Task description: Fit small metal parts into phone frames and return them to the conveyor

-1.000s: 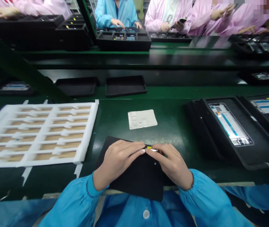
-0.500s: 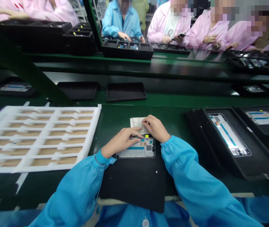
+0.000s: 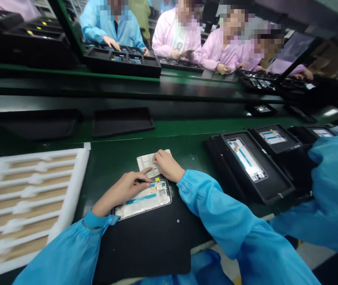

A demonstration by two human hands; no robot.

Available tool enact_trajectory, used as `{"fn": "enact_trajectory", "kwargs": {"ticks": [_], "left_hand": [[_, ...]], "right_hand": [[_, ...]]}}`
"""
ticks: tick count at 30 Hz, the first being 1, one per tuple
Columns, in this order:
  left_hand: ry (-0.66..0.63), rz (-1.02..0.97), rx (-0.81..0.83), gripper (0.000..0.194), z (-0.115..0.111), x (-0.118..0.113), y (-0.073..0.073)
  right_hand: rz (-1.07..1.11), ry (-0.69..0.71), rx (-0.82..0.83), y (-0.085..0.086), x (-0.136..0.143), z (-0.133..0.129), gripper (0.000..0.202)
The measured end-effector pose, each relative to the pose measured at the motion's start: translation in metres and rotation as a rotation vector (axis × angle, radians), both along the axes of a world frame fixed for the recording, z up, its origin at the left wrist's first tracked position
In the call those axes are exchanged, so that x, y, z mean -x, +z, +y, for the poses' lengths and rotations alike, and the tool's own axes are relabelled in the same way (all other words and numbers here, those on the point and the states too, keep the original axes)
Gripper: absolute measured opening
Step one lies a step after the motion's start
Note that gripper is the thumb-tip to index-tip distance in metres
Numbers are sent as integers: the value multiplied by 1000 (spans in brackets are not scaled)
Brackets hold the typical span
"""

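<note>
A phone frame with blue strips lies on a black mat in front of me, a small yellow tab at its far edge. My left hand rests over the frame's left part, fingers apart, its fingertips at the far edge. Just beyond the frame is a pale sheet with rows of small labels. My right hand is on this sheet's right side with its fingers bent together; whatever is between them is too small to tell.
A white foam rack stands at the left. Black trays with phone frames are at the right, near a person's blue sleeve. Two shallow black trays lie beyond. Several people sit across the line.
The view has turned to the right and tilted, so everything appears further left. A co-worker's blue sleeve has come into view at the right. Both hands stay at the frame and sheet.
</note>
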State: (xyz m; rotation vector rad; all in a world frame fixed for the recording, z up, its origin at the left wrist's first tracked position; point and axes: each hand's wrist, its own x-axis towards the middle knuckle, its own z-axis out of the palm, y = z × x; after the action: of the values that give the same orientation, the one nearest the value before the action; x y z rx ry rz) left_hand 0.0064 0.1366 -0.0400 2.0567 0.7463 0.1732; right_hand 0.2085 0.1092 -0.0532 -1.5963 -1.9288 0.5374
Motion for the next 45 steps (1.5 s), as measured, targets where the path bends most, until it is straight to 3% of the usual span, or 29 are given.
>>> {"fn": "enact_trajectory", "kwargs": {"ticks": [4,7,10,14,18,21,27,37,45], "left_hand": [[-14,4,-56,36,2,1,-3],[57,9,-196,39,-5,4,1],[109,-38,-442,36,-28,9,11],[56,-174,-785,28,-74,19,22],[41,-260,-907,30,-111,26,29],[93,-272,-898,25,-120,28,30],[206,-309,-825,18,-117,36,22],[219,-374,-771,11,-117,36,19],[224,-389,-785,10,-118,36,19]], "right_hand": [[286,-161,-42,3,-1,2,12],[482,-201,-59,12,1,-8,12],[613,-209,-94,30,0,-32,18],[684,-169,-171,63,0,-81,18],[366,3,-270,86,10,-126,9],[130,122,-295,89,17,-143,13],[-67,167,-218,82,30,-142,8],[-288,199,-142,89,34,-144,9],[-451,272,-237,102,47,-146,20]]}}
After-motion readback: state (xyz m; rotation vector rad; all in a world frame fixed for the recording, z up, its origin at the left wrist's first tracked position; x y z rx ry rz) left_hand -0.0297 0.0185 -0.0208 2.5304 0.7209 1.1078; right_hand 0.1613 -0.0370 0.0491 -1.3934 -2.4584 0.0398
